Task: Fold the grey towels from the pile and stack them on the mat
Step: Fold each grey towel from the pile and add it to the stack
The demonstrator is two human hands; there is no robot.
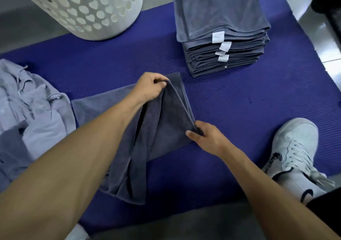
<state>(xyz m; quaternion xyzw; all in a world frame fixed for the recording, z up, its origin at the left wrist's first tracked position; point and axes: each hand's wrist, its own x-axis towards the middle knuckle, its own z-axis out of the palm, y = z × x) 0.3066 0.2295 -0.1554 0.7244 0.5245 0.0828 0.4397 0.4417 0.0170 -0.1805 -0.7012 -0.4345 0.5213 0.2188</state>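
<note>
Corners pinched in both hands: my left hand [150, 87] grips the towel [156, 129] at frame centre, my right hand [204, 136] lower right; its length trails lower left, stack [221, 36] upper right on the mat [249, 101], nearer my right

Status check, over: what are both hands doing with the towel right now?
Left hand and right hand each pinch the dark grey towel, mid-fold on the mat. Folded stack behind it. Nothing obstructing.

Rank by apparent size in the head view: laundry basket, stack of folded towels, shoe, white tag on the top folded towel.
1-2. laundry basket and stack of folded towels: alike; basket cropped.
3. shoe, nearer the camera.
4. white tag.
</note>
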